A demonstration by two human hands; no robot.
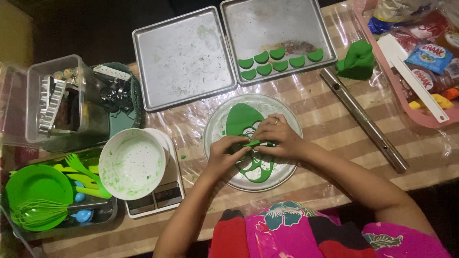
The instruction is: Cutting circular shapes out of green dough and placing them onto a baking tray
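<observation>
A small green dough piece (252, 143) is pinched between both hands, left (224, 154) and right (278, 137), over one round plate (287, 169). Seven green pieces (279, 60) are counted on one of two trays (184, 57).

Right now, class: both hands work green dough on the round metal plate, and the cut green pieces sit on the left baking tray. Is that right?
Not quite. The head view shows the cut green pieces on the right baking tray; the left baking tray holds none. Both the left hand and right hand do work green dough on the round metal plate.
</observation>
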